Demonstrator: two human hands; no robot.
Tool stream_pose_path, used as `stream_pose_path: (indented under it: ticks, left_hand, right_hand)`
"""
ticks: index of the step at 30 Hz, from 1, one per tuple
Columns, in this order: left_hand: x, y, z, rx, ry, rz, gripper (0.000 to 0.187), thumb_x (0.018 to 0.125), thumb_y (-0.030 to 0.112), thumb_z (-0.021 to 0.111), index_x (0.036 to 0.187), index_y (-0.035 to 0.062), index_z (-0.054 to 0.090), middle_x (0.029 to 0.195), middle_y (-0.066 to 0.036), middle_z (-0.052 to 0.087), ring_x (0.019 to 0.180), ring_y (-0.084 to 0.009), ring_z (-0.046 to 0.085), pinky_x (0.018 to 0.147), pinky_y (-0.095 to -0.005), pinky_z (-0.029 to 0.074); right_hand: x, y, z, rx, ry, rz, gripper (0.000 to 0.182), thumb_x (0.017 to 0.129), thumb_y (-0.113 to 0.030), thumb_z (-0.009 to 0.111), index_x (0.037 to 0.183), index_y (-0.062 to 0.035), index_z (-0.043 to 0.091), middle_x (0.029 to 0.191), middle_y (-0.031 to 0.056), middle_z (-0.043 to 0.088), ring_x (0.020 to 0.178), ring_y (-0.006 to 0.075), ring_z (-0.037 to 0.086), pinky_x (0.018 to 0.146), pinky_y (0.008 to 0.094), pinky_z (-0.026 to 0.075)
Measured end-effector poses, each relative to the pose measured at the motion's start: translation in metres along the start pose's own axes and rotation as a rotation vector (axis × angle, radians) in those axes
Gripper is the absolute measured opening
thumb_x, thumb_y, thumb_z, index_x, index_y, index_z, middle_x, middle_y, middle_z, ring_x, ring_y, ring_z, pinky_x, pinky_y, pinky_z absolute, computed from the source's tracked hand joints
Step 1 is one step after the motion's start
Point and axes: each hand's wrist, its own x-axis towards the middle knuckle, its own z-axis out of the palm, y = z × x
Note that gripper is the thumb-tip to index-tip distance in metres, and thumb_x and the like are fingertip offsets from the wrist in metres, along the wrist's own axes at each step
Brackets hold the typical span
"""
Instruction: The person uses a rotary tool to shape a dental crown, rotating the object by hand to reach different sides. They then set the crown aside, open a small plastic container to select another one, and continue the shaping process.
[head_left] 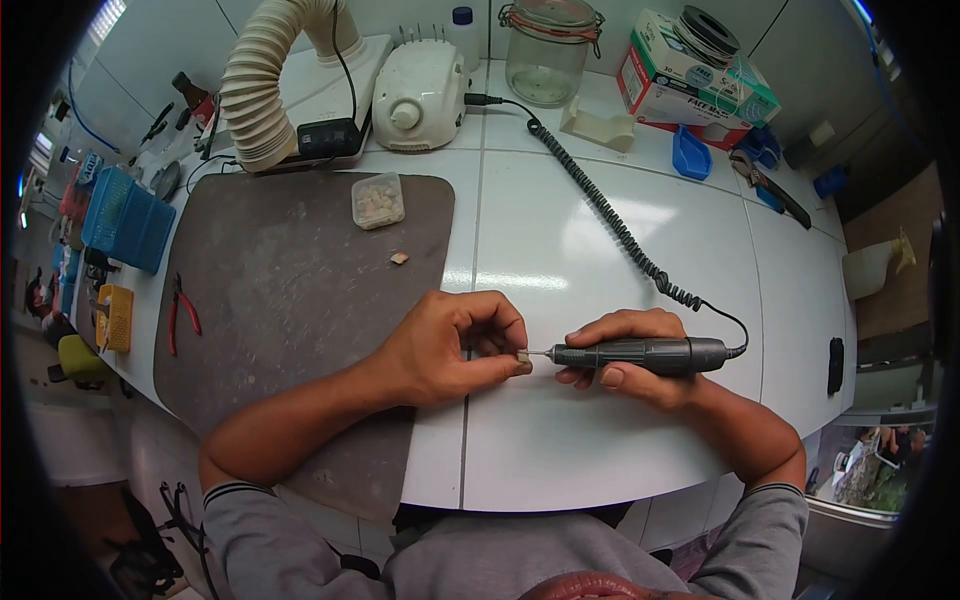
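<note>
left hand (445, 350): your thumb and fingertips are pinched on a small piece (523, 357), mostly covered by the grip. its long axis is not readable. it lies at the fingertip end facing your right hand (645, 365); the left is the nearer hand, holding it directly.

right hand: your fingers and thumb are wrapped round a rotary handpiece (690, 354). its long axis runs side to side, nearly parallel to the near edge of the white tiled worktop (600, 450), with the thin bur (538, 352) pointing left at the piece. bur tip and piece meet or sit just beside each other; contact not resolvable.

rear end: cord leaves on your right, bends away from you, and joins the coiled cable (610, 215), which slants forward-left towards the control unit (410, 100). the coil bounds the room ahead of the handpiece; tile extends between.

edges: your left forearm crosses the grey mat (300, 270); both hands are beyond its right edge, over tile. near worktop edge lies between hands and torso.

farther out on the mat: small chip (400, 258) forward-left of your left hand, square plastic tub (378, 202) beyond it, red-handled pliers (180, 315) well apart at left.
</note>
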Motion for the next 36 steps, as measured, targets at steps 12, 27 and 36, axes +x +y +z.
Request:
stream_pose_path:
  ticks: [12, 27, 36]
  left_hand:
    - [0.0004, -0.0014, -0.0002, 0.008, 0.001, 0.026, 0.020, 0.090, 0.000, 0.080, 0.104, -0.0020, 0.065, 0.099, -0.007, 0.072, 0.094, -0.0127, 0.072, 0.084, -0.0280, 0.058]
    - [0.0008, -0.0013, 0.0022, -0.003, 0.029, 0.049, 0.020, 0.088, 0.006, 0.084, 0.098, -0.0018, 0.068, 0.093, -0.006, 0.072, 0.084, -0.0107, 0.070, 0.074, -0.0251, 0.058]
    - [0.0003, -0.0008, 0.0003, 0.029, 0.012, 0.058, 0.021, 0.088, 0.003, 0.084, 0.100, -0.0015, 0.068, 0.095, -0.006, 0.073, 0.086, -0.0110, 0.071, 0.076, -0.0260, 0.057]
  right_hand:
    - [-0.0009, 0.0005, 0.0000, -0.007, 0.008, -0.017, 0.037, 0.096, -0.013, 0.069, 0.126, 0.0073, 0.065, 0.111, 0.0218, 0.077, 0.103, 0.0279, 0.078, 0.091, 0.0351, 0.063]
    - [0.0012, 0.0013, 0.0036, -0.059, 0.016, -0.043, 0.040, 0.095, -0.015, 0.069, 0.125, 0.0092, 0.065, 0.105, 0.0255, 0.076, 0.096, 0.0302, 0.079, 0.085, 0.0382, 0.066]
    - [0.0002, -0.0003, 0.0011, -0.040, 0.004, -0.030, 0.035, 0.097, -0.011, 0.068, 0.126, 0.0075, 0.066, 0.109, 0.0216, 0.077, 0.101, 0.0282, 0.078, 0.091, 0.0360, 0.063]
